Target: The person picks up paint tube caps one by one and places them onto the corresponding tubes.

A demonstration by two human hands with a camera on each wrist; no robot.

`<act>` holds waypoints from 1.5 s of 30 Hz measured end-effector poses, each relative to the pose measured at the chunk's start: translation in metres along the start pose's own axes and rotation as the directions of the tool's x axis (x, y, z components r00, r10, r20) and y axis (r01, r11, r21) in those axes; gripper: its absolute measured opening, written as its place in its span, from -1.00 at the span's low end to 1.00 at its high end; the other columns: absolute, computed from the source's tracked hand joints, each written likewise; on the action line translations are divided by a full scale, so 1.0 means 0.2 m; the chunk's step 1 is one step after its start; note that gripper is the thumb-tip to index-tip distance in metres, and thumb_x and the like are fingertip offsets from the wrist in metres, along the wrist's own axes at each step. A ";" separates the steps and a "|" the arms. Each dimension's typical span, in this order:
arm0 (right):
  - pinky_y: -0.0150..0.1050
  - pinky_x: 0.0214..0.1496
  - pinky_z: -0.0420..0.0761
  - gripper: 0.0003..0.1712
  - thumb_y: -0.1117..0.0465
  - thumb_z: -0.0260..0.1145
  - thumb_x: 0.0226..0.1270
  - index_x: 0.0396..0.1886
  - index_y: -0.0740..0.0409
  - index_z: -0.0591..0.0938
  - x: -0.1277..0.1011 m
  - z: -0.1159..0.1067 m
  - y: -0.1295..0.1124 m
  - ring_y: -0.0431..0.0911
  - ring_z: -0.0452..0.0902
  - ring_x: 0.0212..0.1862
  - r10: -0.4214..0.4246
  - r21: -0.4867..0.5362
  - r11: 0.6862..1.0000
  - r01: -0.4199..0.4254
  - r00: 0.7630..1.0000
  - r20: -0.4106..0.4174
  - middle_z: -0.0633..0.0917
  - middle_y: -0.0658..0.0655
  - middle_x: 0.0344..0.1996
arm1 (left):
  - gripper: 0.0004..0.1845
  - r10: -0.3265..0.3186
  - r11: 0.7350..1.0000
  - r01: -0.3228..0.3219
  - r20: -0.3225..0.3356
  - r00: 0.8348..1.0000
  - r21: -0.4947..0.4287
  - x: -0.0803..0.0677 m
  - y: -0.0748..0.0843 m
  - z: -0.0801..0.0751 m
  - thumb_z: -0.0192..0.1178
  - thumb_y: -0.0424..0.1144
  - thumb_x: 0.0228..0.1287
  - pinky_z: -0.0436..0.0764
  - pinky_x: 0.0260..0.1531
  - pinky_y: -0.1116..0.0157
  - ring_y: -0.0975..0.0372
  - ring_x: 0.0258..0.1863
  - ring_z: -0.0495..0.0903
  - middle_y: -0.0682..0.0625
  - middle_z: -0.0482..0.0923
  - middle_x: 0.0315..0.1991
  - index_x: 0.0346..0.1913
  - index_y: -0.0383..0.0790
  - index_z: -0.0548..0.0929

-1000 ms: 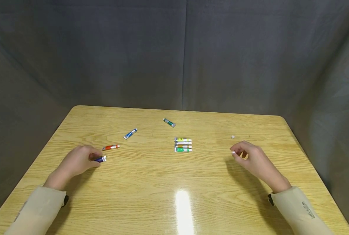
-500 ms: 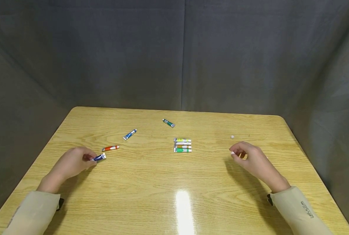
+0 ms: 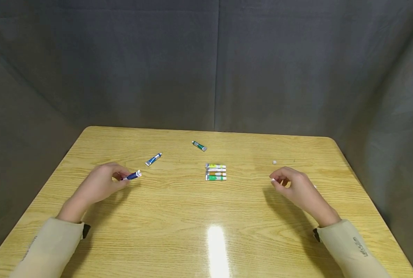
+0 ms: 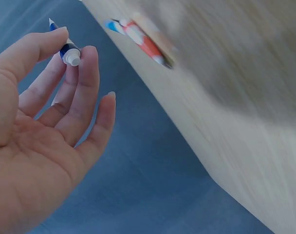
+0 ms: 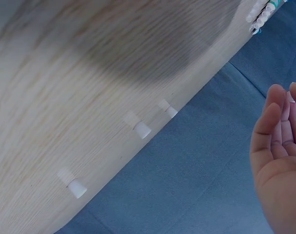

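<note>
My left hand (image 3: 123, 178) pinches a dark blue paint tube (image 3: 133, 176) by one end, just above the table and left of centre. In the left wrist view the tube (image 4: 67, 48) sits between thumb and forefinger, white tip toward the palm. An orange tube (image 4: 149, 45) lies on the table beyond it; the head view hides this one behind the hand. My right hand (image 3: 277, 181) hovers at the right with curled fingers, and a small white cap (image 3: 272, 180) shows at its fingertips. A row of several tubes (image 3: 215, 172) lies at the centre.
A light blue tube (image 3: 153, 158) and a dark green tube (image 3: 199, 146) lie loose toward the back of the wooden table (image 3: 206, 216). Loose white caps (image 5: 142, 128) lie near my right hand, one more (image 3: 274, 162) behind it. Grey cloth surrounds the table.
My left hand has carried the dark blue tube up and to the right, in front of the orange tube. The right hand has hardly moved.
</note>
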State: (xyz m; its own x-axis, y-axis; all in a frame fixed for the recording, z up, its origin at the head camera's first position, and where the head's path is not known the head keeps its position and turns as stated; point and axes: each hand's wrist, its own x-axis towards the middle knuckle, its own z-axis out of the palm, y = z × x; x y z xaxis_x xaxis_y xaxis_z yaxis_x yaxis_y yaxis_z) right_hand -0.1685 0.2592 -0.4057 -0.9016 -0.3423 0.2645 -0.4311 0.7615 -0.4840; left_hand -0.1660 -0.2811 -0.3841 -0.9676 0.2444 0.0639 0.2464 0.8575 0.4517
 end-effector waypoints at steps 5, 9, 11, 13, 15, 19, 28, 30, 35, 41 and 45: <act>-0.20 -0.23 0.66 -0.91 0.34 0.39 0.38 -0.16 0.15 0.75 0.01 0.01 -0.02 -0.29 0.56 -0.31 -0.015 0.005 1.000 0.015 1.000 -0.020 0.75 0.01 -0.32 | -0.89 0.039 0.999 -0.039 0.006 0.999 -0.038 0.05 0.09 0.03 0.40 -0.36 0.27 0.57 -0.31 0.27 0.21 -0.30 0.67 -0.04 0.78 -0.28 -0.16 -0.24 0.81; -0.21 -0.24 0.66 -0.90 0.36 0.40 0.36 -0.16 0.15 0.75 0.03 0.02 -0.04 -0.30 0.57 -0.31 -0.025 0.013 1.000 0.025 0.999 -0.025 0.76 0.00 -0.31 | -0.90 0.072 0.996 -0.071 0.012 0.997 -0.060 0.09 0.15 0.05 0.39 -0.34 0.29 0.56 -0.32 0.29 0.23 -0.31 0.67 -0.03 0.78 -0.29 -0.16 -0.21 0.80; -0.23 -0.24 0.65 -0.89 0.36 0.40 0.37 -0.16 0.15 0.75 0.03 0.02 -0.04 -0.29 0.58 -0.30 -0.028 0.022 0.999 0.029 0.999 -0.024 0.77 0.00 -0.30 | -0.90 0.082 0.994 -0.080 0.015 0.997 -0.069 0.11 0.18 0.06 0.38 -0.34 0.30 0.56 -0.32 0.28 0.23 -0.30 0.68 -0.03 0.78 -0.29 -0.16 -0.20 0.80; -0.23 -0.23 0.66 -0.89 0.36 0.39 0.37 -0.16 0.14 0.75 0.04 0.03 -0.05 -0.29 0.58 -0.30 -0.032 0.025 0.999 0.032 0.999 -0.025 0.77 0.00 -0.29 | -0.90 0.085 0.994 -0.083 0.020 0.996 -0.076 0.13 0.21 0.08 0.38 -0.33 0.30 0.57 -0.31 0.27 0.22 -0.29 0.69 -0.02 0.78 -0.28 -0.15 -0.19 0.80; -0.23 -0.23 0.65 -0.89 0.37 0.39 0.37 -0.15 0.14 0.75 0.05 0.03 -0.05 -0.28 0.58 -0.30 -0.036 0.033 0.999 0.037 0.999 -0.026 0.76 0.00 -0.30 | -0.90 0.086 0.993 -0.083 0.025 0.996 -0.085 0.14 0.24 0.09 0.38 -0.32 0.31 0.59 -0.28 0.24 0.21 -0.28 0.70 -0.03 0.79 -0.27 -0.14 -0.19 0.80; -0.23 -0.23 0.65 -0.89 0.37 0.39 0.37 -0.17 0.15 0.75 0.07 0.05 -0.06 -0.26 0.58 -0.31 -0.049 0.046 0.998 0.051 0.998 -0.033 0.76 0.02 -0.31 | -0.88 0.092 0.991 -0.089 0.018 0.996 -0.097 0.18 0.29 0.13 0.39 -0.28 0.32 0.60 -0.23 0.20 0.21 -0.27 0.68 -0.01 0.78 -0.26 -0.13 -0.17 0.80; -0.22 -0.20 0.65 -0.88 0.37 0.37 0.39 -0.14 0.14 0.75 0.11 0.09 -0.10 -0.23 0.61 -0.29 -0.031 0.088 0.996 0.032 0.999 -0.017 0.77 0.00 -0.32 | -0.87 0.140 0.970 -0.147 -0.052 0.989 -0.191 0.25 0.42 0.21 0.42 -0.23 0.31 0.67 -0.04 0.07 0.20 -0.20 0.66 0.01 0.75 -0.20 -0.12 -0.14 0.82; -0.24 -0.20 0.64 -0.88 0.37 0.38 0.38 -0.15 0.16 0.75 0.12 0.10 -0.11 -0.22 0.61 -0.29 -0.035 0.097 0.995 0.036 0.999 -0.021 0.77 0.01 -0.32 | -0.86 0.141 0.965 -0.152 -0.061 0.988 -0.216 0.26 0.45 0.23 0.43 -0.22 0.30 0.65 -0.08 0.09 0.20 -0.20 0.65 0.02 0.74 -0.19 -0.13 -0.14 0.82; -0.24 -0.19 0.65 -0.88 0.37 0.38 0.36 -0.14 0.20 0.76 0.14 0.13 -0.14 -0.22 0.61 -0.29 -0.035 0.118 0.992 0.038 0.999 -0.029 0.77 0.02 -0.32 | -0.86 0.144 0.953 -0.160 -0.083 0.986 -0.258 0.28 0.51 0.27 0.45 -0.19 0.28 0.65 -0.06 0.07 0.20 -0.18 0.67 0.05 0.74 -0.21 -0.14 -0.11 0.83; -0.22 -0.18 0.65 -0.87 0.36 0.39 0.37 -0.13 0.17 0.76 0.15 0.15 -0.17 -0.21 0.62 -0.28 -0.037 0.130 0.991 0.040 0.999 -0.029 0.78 0.02 -0.28 | -0.86 0.150 0.931 -0.181 -0.118 0.982 -0.318 0.30 0.57 0.31 0.44 -0.26 0.28 0.68 0.06 0.02 0.14 -0.11 0.72 0.00 0.74 -0.14 -0.13 -0.18 0.81; -0.24 -0.17 0.65 -0.88 0.36 0.39 0.38 -0.13 0.17 0.76 0.16 0.16 -0.19 -0.21 0.61 -0.28 -0.042 0.151 0.987 0.045 0.999 -0.025 0.78 0.02 -0.27 | -0.85 0.145 0.899 -0.183 -0.125 0.982 -0.399 0.32 0.60 0.33 0.41 -0.37 0.27 0.71 0.10 0.07 0.10 -0.09 0.75 -0.07 0.71 -0.12 -0.11 -0.24 0.79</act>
State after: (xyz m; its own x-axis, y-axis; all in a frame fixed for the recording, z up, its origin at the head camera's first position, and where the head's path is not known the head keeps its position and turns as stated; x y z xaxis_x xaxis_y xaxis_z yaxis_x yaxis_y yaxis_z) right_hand -0.1827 0.2020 -0.4065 -0.8817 -0.3599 0.3052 -0.4716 0.6533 -0.5923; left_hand -0.1946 -0.1315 -0.3847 -0.9211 0.3074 0.2389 0.3763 0.5453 0.7490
